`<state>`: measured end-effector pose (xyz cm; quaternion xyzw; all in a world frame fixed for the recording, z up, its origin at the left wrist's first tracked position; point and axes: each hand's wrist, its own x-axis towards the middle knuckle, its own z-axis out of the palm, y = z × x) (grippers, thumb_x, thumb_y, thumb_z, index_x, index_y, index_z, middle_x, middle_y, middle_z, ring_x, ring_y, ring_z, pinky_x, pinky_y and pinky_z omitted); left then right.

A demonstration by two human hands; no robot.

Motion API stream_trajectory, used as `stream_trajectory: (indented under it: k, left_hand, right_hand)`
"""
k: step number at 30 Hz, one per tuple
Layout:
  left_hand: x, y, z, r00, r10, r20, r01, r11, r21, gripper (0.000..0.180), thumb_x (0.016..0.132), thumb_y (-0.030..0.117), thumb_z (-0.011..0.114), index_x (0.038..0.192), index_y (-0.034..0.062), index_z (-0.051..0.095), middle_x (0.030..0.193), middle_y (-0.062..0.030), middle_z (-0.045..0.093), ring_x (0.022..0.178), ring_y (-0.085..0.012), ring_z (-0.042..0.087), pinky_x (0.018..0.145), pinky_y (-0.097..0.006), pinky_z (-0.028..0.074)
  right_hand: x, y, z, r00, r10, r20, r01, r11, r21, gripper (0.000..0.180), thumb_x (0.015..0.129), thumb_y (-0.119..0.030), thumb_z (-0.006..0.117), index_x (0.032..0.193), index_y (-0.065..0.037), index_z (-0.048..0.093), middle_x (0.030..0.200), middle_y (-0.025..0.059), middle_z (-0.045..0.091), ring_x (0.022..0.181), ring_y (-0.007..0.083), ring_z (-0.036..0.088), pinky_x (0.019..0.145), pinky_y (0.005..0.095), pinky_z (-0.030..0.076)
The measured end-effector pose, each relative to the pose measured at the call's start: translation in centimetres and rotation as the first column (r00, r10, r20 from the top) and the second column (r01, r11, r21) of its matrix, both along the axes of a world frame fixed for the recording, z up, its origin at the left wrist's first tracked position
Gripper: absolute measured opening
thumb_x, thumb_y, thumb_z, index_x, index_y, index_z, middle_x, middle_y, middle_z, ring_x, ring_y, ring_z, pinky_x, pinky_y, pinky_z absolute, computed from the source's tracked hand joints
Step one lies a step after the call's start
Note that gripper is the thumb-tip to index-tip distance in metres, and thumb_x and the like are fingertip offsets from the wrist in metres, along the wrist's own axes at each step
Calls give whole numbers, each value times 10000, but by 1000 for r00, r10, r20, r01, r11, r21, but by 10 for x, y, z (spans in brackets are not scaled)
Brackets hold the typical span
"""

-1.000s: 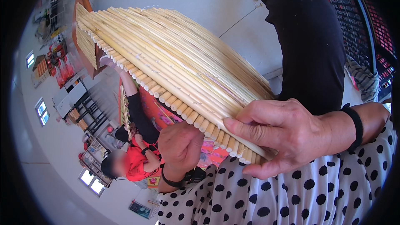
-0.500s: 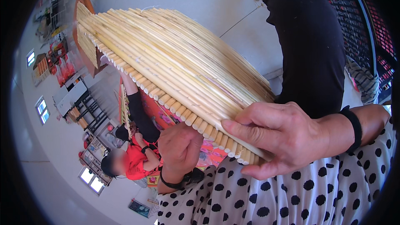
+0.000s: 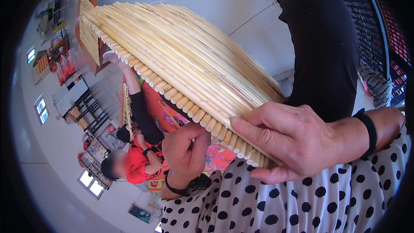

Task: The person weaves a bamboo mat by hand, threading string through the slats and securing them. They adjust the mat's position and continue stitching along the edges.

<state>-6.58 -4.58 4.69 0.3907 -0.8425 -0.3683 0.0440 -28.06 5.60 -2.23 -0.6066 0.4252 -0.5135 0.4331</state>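
Pale yellow reed stalks, laid side by side and stitched together, form a long stiff mat (image 3: 172, 49) slanting from the upper left down to my lap. My right hand (image 3: 293, 140) grips its near corner, thumb pressed on top and the other fingers around the end. Against the edge with the cut stalk ends, my left hand (image 3: 185, 151) is closed, knuckles up. Its fingertips are hidden beside and under the mat, so I cannot tell what they pinch. A thin loose thread (image 3: 156, 2) sticks up from the mat's far edge.
A brown wooden piece (image 3: 89, 45) stands by the mat's far end. At the left, a person in a red top (image 3: 142, 164) sits beside a bright floral cloth (image 3: 161, 112). Dark mesh (image 3: 366, 21) rises at the right, with striped cloth (image 3: 374, 84) below it.
The mat's far part sits slightly higher in view. My left hand has turned a little at the edge, its thumb showing more. My right hand keeps its grip.
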Motion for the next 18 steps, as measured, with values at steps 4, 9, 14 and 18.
stream_trajectory:
  k: [4,9,14,18]
  left_hand:
    - [-7,1,-1,999,-20,-37,19,999,-30,91,783,-64,645,848,-12,607,658,-115,616,498,-190,578,469,-263,422]
    - [-9,1,-4,999,-18,-50,15,998,-65,86,781,-70,645,844,-22,612,657,-118,614,498,-201,578,469,-268,423]
    - [-12,0,-4,999,-28,-42,24,996,-86,77,773,-73,639,827,-25,611,654,-114,615,494,-203,580,465,-273,424]
    - [-15,1,-4,997,-63,-46,58,992,-115,47,810,-33,647,840,-24,612,702,-70,626,566,-133,564,530,-238,415]
  right_hand:
    - [-2,-1,-2,1000,-2,-16,2,999,-35,662,799,-361,689,1220,126,530,964,173,549,708,251,612,538,317,531]
    - [-2,-2,-3,1000,-20,-19,19,998,-53,665,784,-344,693,1214,136,529,944,175,549,704,263,614,535,325,533]
    - [-3,-2,-5,999,-38,-6,37,997,-73,664,768,-330,701,1209,137,532,936,178,552,702,268,616,534,327,532]
    - [-1,-3,-6,1000,-23,5,23,997,-72,653,759,-316,706,1202,133,539,942,176,552,700,269,615,537,329,533]
